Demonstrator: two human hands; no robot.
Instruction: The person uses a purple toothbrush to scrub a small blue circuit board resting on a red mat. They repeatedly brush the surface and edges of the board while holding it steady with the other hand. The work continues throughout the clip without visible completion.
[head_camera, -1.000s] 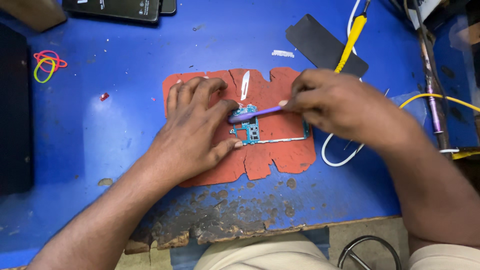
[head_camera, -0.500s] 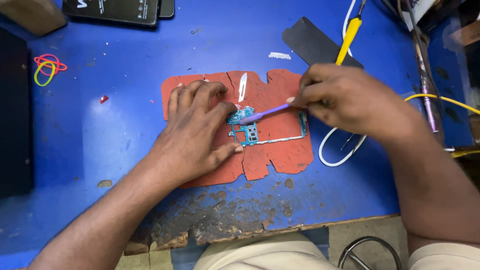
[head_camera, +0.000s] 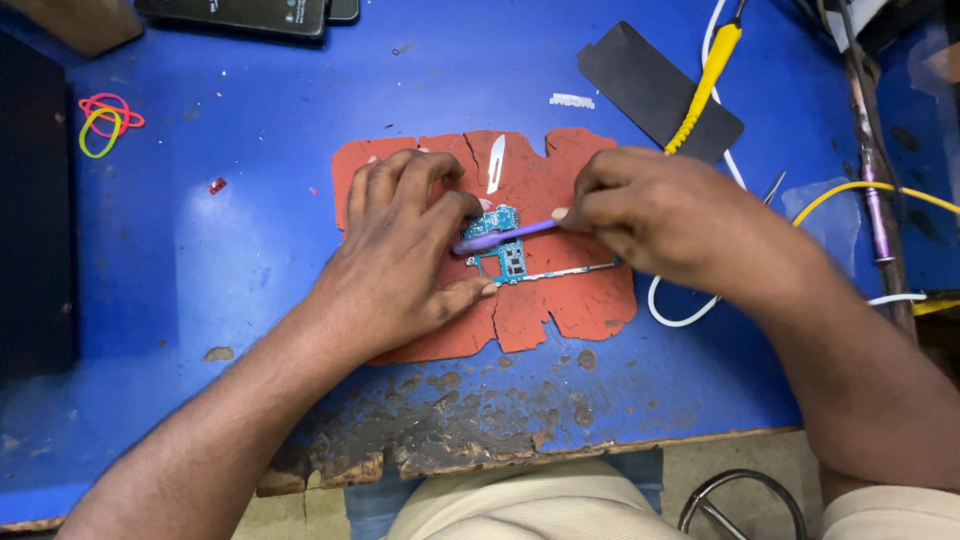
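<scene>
I see a worn blue desk (head_camera: 250, 260) carrying a red mat (head_camera: 560, 300) at its middle. Left of the mat lie coloured rubber bands (head_camera: 105, 122); up and right of it, a black sheet (head_camera: 655, 90) and a white cable (head_camera: 680, 318).

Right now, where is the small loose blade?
In the head view the blade lies on the upper part of the red mat, between the left hand and the right hand, just above the circuit board.
</scene>
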